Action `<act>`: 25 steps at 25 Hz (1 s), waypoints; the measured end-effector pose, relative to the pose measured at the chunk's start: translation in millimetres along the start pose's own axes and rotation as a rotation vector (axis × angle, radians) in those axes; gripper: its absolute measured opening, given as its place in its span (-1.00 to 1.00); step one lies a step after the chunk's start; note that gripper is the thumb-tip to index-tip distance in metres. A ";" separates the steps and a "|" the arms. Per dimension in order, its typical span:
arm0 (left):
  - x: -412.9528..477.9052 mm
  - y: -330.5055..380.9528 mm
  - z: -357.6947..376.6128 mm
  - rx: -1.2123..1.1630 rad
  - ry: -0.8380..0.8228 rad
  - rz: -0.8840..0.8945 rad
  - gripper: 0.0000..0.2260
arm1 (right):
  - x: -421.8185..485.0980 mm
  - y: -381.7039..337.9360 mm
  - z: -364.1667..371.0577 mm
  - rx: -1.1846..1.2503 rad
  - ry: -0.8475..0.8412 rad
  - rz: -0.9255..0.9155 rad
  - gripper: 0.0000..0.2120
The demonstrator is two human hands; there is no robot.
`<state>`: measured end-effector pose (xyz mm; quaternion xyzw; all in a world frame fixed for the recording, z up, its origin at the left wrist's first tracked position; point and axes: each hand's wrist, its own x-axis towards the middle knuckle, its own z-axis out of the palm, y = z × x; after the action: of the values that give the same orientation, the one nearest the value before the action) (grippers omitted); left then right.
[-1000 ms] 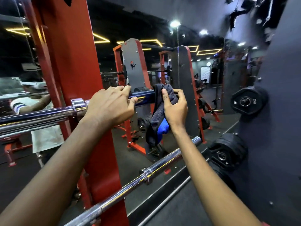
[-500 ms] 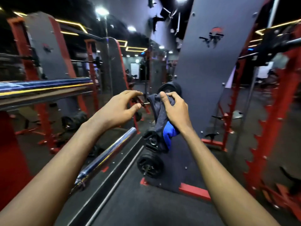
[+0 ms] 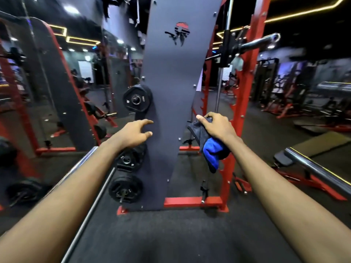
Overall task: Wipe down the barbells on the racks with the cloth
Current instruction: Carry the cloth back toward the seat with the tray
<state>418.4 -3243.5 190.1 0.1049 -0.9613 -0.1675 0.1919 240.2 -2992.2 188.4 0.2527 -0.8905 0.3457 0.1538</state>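
Note:
My right hand point(image 3: 218, 128) grips a bunched dark grey and blue cloth point(image 3: 210, 150), which hangs below the fist in front of the red rack upright point(image 3: 245, 95). My left hand point(image 3: 135, 133) is held out with its fingers apart, holding nothing, in front of the grey rack panel point(image 3: 171, 92). One barbell point(image 3: 260, 42) rests high on the rack at upper right, well above both hands. A chrome bar point(image 3: 319, 169) crosses the lower right, and another chrome bar end point(image 3: 85, 160) shows beside my left forearm. Neither hand touches a bar.
Black weight plates point(image 3: 137, 98) hang on pegs on the panel's left side, with more plates point(image 3: 125, 188) lower down. A mirror wall point(image 3: 47, 92) fills the left. A bench pad point(image 3: 283, 159) and other red machines stand at right. Dark rubber floor point(image 3: 171, 234) lies underfoot.
The view has swung right, from the mirror-side bars to the grey panel and red rack. My left hand let go of the barbell and opened; my right hand carried the cloth away from it.

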 end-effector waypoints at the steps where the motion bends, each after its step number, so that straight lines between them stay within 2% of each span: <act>1: 10.5 6.3 2.9 -0.008 -0.009 0.014 -0.57 | 1.6 9.1 -8.7 -0.028 0.010 0.024 -0.47; 14: 131.4 90.8 84.1 -0.212 -0.110 0.302 -0.61 | 44.4 122.7 -74.6 -0.184 0.149 0.226 -0.44; 25: 327.7 175.0 170.7 -0.241 -0.216 0.497 -0.62 | 170.0 239.3 -92.9 -0.210 0.282 0.338 -0.45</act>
<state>29.0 -3121.2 214.3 -0.1755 -0.9456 -0.2385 0.1347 -24.0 -2834.7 202.2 0.0321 -0.9210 0.3037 0.2420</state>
